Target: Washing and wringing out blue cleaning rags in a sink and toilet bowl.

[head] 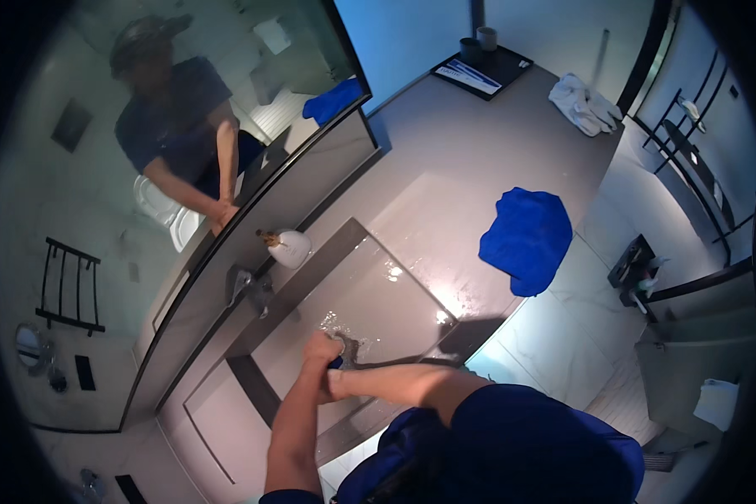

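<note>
My left hand (322, 348) is closed around a dark blue item (335, 363), likely a cloth, of which only a small part shows. Just below it, my right hand (331, 385) is held against the same item, its fingers mostly hidden by my left arm. Both hands are over the wide stone-coloured washbasin (353, 283), whose bottom is wet and glistening beside them. A chrome faucet (252, 290) stands at the basin's wall side. The white soap dispenser (291, 248) with a gold-coloured pump sits next to it.
On the wet countertop (441, 183), a crumpled blue cloth (528, 240) lies near the front edge. White gloves (583, 106) rest at the far corner. A black tray (510, 63) holds two cups and printed packets. The mirror (183, 113) reflects a person. A dark caddy (633, 264) stands beyond the counter.
</note>
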`<act>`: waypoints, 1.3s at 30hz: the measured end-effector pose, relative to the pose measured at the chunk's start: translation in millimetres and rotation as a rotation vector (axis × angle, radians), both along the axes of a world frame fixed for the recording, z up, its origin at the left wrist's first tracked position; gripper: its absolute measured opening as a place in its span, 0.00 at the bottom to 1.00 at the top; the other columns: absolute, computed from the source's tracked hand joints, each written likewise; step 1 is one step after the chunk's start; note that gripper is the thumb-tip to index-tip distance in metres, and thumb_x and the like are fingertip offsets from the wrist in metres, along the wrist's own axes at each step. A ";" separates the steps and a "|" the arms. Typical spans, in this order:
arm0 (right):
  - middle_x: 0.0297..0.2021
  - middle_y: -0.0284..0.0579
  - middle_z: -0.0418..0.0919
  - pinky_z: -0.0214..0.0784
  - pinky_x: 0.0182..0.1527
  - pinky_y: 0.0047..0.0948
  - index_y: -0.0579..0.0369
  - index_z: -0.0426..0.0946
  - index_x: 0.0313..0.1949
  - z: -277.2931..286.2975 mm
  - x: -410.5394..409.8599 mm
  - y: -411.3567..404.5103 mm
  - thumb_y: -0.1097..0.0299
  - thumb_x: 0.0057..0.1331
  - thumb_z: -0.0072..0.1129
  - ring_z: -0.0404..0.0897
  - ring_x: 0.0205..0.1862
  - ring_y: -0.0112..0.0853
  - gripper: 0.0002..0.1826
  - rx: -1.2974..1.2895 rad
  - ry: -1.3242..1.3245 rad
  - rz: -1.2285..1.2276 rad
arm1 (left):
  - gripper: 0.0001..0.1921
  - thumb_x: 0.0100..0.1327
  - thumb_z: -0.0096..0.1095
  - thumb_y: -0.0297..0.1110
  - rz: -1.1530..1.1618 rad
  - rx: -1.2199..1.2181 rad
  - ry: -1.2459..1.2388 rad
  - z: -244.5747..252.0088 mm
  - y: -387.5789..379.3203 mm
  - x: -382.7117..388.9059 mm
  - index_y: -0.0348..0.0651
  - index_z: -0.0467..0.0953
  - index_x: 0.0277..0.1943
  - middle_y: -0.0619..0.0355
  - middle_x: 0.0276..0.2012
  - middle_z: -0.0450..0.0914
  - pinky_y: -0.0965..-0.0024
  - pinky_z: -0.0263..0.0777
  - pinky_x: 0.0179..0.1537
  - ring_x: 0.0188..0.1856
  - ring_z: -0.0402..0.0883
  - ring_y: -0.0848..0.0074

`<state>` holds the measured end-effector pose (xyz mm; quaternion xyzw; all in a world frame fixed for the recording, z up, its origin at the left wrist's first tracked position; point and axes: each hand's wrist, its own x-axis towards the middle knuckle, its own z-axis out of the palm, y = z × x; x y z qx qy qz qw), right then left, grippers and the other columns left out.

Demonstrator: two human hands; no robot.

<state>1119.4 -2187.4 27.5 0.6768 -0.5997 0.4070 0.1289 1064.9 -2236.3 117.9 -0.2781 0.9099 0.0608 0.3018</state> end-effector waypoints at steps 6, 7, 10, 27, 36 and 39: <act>0.63 0.63 0.64 0.53 0.65 0.55 0.52 0.74 0.56 153.4 -94.7 149.3 0.60 0.50 0.65 0.60 0.68 0.55 0.31 0.174 -0.147 0.293 | 0.03 0.54 0.63 0.30 1.144 1.196 0.497 12.8 -51.8 23.9 0.41 0.78 0.29 0.58 0.25 0.78 0.66 0.75 0.30 0.25 0.78 0.71; 0.64 0.59 0.64 0.47 0.68 0.57 0.45 0.71 0.62 158.7 -121.5 187.3 0.55 0.55 0.65 0.61 0.67 0.53 0.34 0.136 -0.161 0.036 | 0.04 0.56 0.63 0.30 1.172 1.372 0.586 14.8 -62.3 29.8 0.42 0.76 0.28 0.58 0.24 0.77 0.68 0.76 0.32 0.27 0.78 0.73; 0.68 0.54 0.60 0.42 0.68 0.63 0.41 0.69 0.65 119.4 -206.0 323.0 0.43 0.49 0.70 0.52 0.72 0.54 0.44 0.386 -0.172 -0.854 | 0.04 0.58 0.60 0.28 1.189 1.328 0.958 52.4 -69.3 55.8 0.40 0.76 0.28 0.55 0.26 0.79 0.67 0.77 0.39 0.31 0.80 0.68; 0.74 0.64 0.43 0.28 0.67 0.75 0.29 0.63 0.69 72.1 -366.9 113.1 0.34 0.51 0.63 0.40 0.74 0.61 0.46 0.690 -0.236 -0.936 | 0.06 0.55 0.61 0.28 1.473 1.374 1.165 65.4 -46.6 123.2 0.41 0.73 0.25 0.49 0.28 0.80 0.65 0.76 0.43 0.35 0.80 0.64; 0.66 0.63 0.64 0.44 0.71 0.57 0.60 0.73 0.46 86.6 -149.2 309.5 0.73 0.43 0.54 0.61 0.69 0.58 0.25 0.429 -0.314 -0.626 | 0.06 0.61 0.60 0.31 1.466 1.021 1.833 94.8 -129.0 275.3 0.38 0.79 0.35 0.52 0.33 0.83 0.62 0.78 0.47 0.38 0.83 0.65; 0.61 0.60 0.68 0.46 0.69 0.60 0.56 0.73 0.45 90.0 -67.8 299.4 0.67 0.43 0.64 0.60 0.69 0.59 0.25 0.563 -0.340 -0.326 | 0.06 0.61 0.61 0.31 1.651 1.093 1.920 99.3 -172.7 335.2 0.38 0.79 0.35 0.53 0.34 0.84 0.61 0.79 0.47 0.37 0.83 0.65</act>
